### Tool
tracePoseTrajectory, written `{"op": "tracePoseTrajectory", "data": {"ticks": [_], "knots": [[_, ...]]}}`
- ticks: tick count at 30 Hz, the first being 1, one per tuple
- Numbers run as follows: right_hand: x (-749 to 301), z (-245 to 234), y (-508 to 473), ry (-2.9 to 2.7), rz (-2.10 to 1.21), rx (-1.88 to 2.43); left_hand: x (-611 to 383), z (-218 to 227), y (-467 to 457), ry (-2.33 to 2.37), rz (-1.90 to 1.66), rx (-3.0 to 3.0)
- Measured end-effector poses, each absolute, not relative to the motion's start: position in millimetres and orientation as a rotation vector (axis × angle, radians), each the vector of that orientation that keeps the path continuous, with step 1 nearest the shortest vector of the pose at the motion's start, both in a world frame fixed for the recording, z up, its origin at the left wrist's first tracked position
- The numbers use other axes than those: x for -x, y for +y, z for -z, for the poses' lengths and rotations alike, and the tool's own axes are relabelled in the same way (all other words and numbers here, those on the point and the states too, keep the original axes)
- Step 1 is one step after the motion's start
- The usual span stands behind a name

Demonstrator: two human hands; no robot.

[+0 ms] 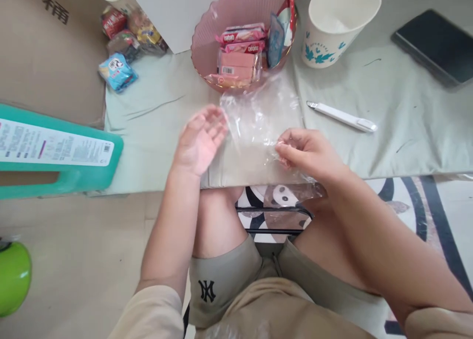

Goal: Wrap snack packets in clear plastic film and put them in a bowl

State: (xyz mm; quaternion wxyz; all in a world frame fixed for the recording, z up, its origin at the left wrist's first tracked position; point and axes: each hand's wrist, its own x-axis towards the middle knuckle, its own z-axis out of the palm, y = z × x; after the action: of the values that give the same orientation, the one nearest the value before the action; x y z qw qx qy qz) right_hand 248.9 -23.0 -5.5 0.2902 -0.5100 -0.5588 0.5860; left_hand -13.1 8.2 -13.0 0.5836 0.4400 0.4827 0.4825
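My right hand (308, 152) pinches the near right part of a clear plastic bag (254, 117), which spreads over the cloth in front of me. At the bag's left edge, my left hand (202, 139) is turned palm up with its fingers apart and slightly curled; it grips nothing. Just beyond the bag stands a pink scalloped bowl (209, 38) with several pink wafer packets (242, 58) and other snack packs inside. To the right of my right hand lies a white utility knife (342, 116), its tip pointing left.
A paper cup (325, 48) stands right of the bowl, with a dark flat device (436, 46) farther right. Small snack packs (118, 72) lie at the back left. A green plastic container (88, 179) and a cardboard box (48, 58) occupy the left. The table's edge (148, 190) crosses above my knees.
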Motion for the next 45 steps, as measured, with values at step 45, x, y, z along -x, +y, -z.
{"op": "tracePoseTrajectory", "data": {"ticks": [45], "knots": [[-260,0,-26,-1.293,-1.213,0.973,-48,-34,-8,1.283,-1.263,-1.599]]}}
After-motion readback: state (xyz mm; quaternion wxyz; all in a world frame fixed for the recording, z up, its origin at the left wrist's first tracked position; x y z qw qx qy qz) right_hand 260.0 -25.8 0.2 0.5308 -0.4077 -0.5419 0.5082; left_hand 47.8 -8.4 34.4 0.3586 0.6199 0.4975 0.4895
